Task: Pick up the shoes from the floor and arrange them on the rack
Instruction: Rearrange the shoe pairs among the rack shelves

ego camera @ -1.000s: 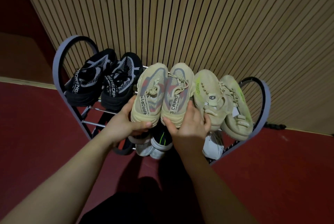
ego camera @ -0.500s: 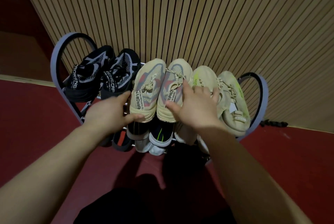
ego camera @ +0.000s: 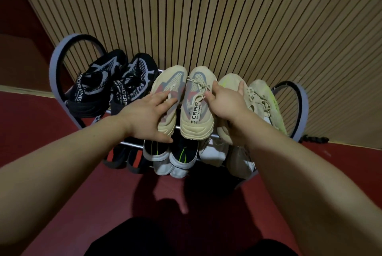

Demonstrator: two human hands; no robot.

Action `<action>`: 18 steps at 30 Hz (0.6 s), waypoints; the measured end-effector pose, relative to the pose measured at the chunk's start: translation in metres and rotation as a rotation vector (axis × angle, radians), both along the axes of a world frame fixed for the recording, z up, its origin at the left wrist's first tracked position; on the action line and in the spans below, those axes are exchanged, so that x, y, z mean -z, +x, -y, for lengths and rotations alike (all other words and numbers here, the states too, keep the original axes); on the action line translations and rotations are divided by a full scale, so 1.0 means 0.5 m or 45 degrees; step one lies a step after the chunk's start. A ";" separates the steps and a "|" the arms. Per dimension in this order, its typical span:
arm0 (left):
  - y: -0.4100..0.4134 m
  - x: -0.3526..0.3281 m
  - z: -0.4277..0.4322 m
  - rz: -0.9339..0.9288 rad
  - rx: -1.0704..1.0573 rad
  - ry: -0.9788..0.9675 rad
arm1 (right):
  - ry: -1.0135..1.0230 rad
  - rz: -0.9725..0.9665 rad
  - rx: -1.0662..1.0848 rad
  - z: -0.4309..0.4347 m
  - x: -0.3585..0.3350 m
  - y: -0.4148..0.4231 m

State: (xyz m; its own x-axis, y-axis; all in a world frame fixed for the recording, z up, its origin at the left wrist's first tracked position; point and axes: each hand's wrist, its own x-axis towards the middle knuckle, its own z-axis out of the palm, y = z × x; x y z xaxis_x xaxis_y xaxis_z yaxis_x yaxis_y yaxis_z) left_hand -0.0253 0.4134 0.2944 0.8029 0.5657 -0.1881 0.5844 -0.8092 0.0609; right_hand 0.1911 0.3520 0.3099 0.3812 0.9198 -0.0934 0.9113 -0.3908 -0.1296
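A two-tier shoe rack (ego camera: 54, 69) with looped grey ends stands against a slatted wall. Its top tier carries a black pair (ego camera: 93, 90), a beige pair with pink and grey panels, and a cream pair with neon green (ego camera: 265, 98). My left hand (ego camera: 147, 116) rests flat on the left beige shoe (ego camera: 168, 82), fingers straight across its top and thumb by the heel. My right hand (ego camera: 227, 107) lies with spread fingers on the inner cream shoe (ego camera: 229, 79), its thumb touching the laces of the right beige shoe (ego camera: 196, 115).
The lower tier holds black-and-red shoes (ego camera: 124, 157), a black-and-white pair with green stripes (ego camera: 165, 156) and white shoes (ego camera: 214, 152). A dark red floor (ego camera: 41, 123) spreads around the rack. A black cable (ego camera: 314, 139) lies by the wall at the right.
Both hands left the heels of the beige pair and slid up over the shoe tops. The right hand shifted right onto the cream shoe.
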 end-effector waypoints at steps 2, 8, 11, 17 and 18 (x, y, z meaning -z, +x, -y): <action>0.004 -0.002 0.003 0.004 0.003 0.012 | 0.036 -0.070 0.011 0.005 0.006 0.005; 0.028 -0.078 -0.012 -0.009 -0.167 -0.527 | 0.105 -0.296 0.012 0.034 0.023 0.019; 0.085 -0.094 -0.029 0.273 -0.269 -0.434 | 0.120 -0.394 -0.057 0.043 0.023 0.026; 0.208 -0.075 -0.034 -0.070 -0.214 -0.354 | 0.031 -0.273 -0.090 0.045 -0.020 0.098; 0.220 -0.077 -0.038 -0.102 -0.230 -0.352 | 0.045 -0.204 -0.053 0.041 -0.030 0.113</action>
State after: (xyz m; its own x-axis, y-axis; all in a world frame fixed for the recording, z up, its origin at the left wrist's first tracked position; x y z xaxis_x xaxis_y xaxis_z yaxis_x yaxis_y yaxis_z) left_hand 0.0845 0.4323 0.3328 0.6707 0.6163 -0.4127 0.7287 -0.6513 0.2118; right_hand 0.2475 0.3317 0.3250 0.3255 0.9382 -0.1174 0.8933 -0.3459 -0.2871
